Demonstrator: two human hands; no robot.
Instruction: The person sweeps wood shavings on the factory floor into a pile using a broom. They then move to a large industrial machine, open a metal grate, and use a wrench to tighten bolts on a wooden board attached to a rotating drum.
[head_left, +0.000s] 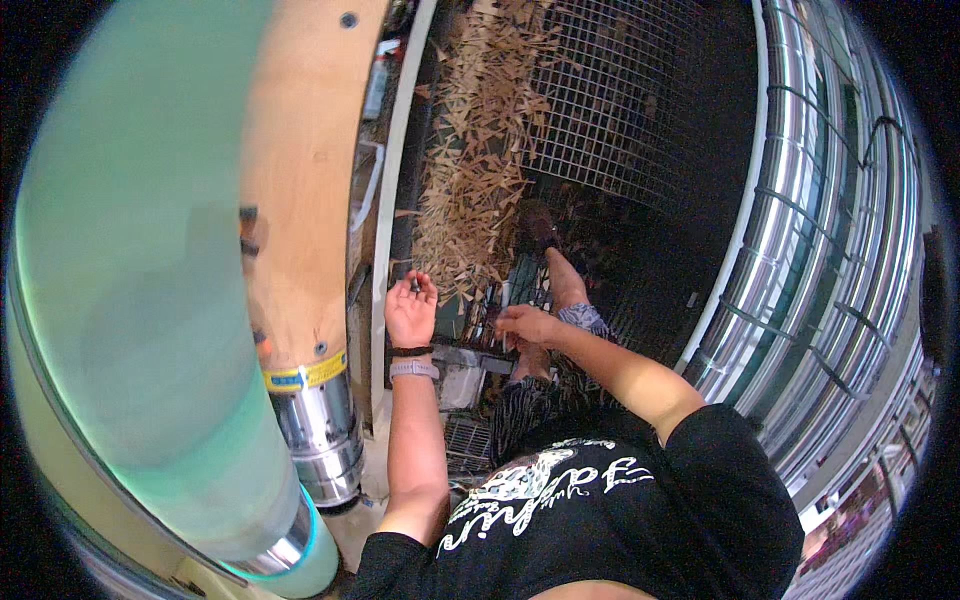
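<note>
My left hand (411, 311) is raised palm up, its fingers apart and slightly bent. A dark band (411, 351) and a pale watch strap (414, 370) circle that wrist. It is beside a pale upright metal edge (390, 225), over a heap of triangular cardboard-like scraps (480, 187). My right hand (529, 326) is in front of my body with its fingers curled. A slim whitish thing (505, 341) shows by those fingers, but blur hides whether they hold it. Both forearms are bare.
At left stand a large green-covered roller (150, 262) and a wood-faced cylinder (300, 187) with a shiny metal end (319, 442). Polished metal rollers (780, 187) curve along the right. A metal grid (600, 97) lies beside the scraps. My foot (538, 225) is near the heap.
</note>
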